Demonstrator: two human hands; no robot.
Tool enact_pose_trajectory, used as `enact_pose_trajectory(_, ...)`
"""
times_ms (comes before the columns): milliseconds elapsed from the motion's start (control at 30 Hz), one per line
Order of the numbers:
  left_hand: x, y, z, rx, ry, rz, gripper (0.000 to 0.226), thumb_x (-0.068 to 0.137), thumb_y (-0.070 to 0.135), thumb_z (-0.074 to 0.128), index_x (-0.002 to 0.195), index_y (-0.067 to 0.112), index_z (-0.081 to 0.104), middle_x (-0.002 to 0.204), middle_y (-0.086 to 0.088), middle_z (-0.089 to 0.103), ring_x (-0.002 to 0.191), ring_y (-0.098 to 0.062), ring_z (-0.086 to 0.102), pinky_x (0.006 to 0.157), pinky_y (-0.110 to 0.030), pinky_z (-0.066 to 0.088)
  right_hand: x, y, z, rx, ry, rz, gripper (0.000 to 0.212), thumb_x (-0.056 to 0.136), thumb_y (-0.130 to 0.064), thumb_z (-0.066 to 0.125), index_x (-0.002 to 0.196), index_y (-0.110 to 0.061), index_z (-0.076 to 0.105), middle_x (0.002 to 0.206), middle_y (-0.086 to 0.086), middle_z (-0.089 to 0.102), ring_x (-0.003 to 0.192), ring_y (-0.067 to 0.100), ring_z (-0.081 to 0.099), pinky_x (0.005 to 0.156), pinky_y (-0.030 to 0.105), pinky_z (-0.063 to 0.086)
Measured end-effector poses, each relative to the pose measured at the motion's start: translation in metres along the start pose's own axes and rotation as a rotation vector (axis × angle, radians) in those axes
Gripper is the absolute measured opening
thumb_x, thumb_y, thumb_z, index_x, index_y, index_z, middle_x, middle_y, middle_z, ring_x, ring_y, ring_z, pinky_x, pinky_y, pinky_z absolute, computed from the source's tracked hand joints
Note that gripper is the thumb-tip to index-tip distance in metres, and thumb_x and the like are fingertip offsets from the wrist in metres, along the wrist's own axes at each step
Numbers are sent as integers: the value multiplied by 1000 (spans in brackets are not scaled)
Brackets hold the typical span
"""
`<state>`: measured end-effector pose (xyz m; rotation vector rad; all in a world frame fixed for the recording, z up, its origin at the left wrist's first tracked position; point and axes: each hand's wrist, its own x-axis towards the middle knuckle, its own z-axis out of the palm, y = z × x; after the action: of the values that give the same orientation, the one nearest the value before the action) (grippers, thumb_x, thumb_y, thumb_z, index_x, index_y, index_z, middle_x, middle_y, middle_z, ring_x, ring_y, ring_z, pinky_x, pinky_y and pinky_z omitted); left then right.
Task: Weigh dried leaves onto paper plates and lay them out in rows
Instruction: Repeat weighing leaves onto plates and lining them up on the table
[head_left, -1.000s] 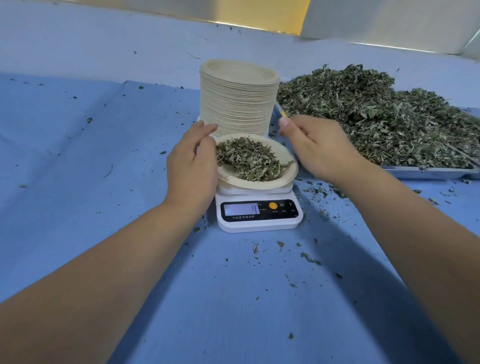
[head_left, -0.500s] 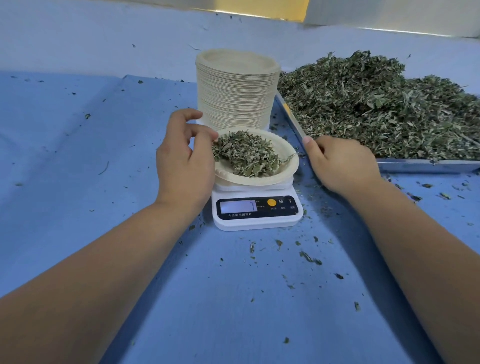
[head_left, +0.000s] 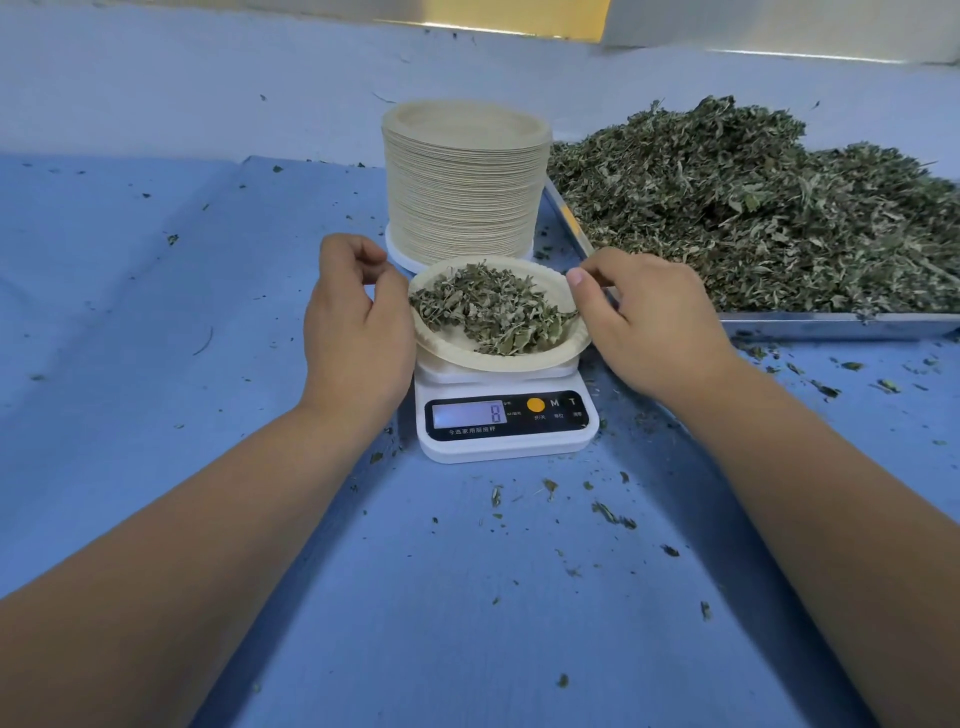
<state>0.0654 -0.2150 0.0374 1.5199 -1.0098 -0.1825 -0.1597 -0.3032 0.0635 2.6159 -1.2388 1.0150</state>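
Head camera looks down on a paper plate (head_left: 498, 364) of dried leaves (head_left: 488, 312) sitting on the white scale (head_left: 504, 447), left hand (head_left: 358, 332) curled at its left rim, right hand (head_left: 649, 322) curled at its right rim, though whether either actually grips it I cannot tell.

The right hand (head_left: 654, 322) comes back up to the paper plate's (head_left: 498, 364) right rim; the scale (head_left: 504, 448) now reads 8, up from 7.
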Motion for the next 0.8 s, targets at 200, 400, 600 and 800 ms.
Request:
enact_pose_trajectory(200, -5, 6, 1, 17, -44, 55, 18, 91, 24, 40, 106, 27, 50, 88, 17, 71, 75, 8, 57, 60, -6, 36, -2, -5, -1, 11, -17, 24, 40, 106, -42, 41, 91, -14, 65, 61, -1, 55, 61, 26, 54, 68, 32, 29)
enact_pose_trajectory(400, -7, 11, 0, -19, -26, 70, 18, 89, 26, 41, 98, 39, 49, 91, 18, 72, 79, 7, 59, 62, -10, 37, -3, -9, -2, -3, -20, 1, 41, 106, -42, 41, 96, -13, 68, 63, -1, 58, 63, 28, 56, 73, 32, 31)
enact_pose_trajectory(600, 1, 1, -1, -30, 16, -28, 28, 91, 22, 41, 115, 25, 55, 109, 17, 59, 87, 18, 53, 69, -1, 34, -1, -1, -7, -18, -19, 46, 43, 106, -43, 38, 97, -12, 67, 65, 4, 62, 65, 31, 59, 69, 34, 35)
enact_pose_trajectory(800, 5, -3, 0, 7, -25, -88, 27, 96, 22, 41, 119, 23, 53, 82, 33, 60, 68, 16, 52, 64, -10, 39, -2, 4, -8, -4, -18, 83, 41, 106, -41, 41, 94, -11, 66, 57, 1, 54, 55, 27, 53, 65, 32, 30)
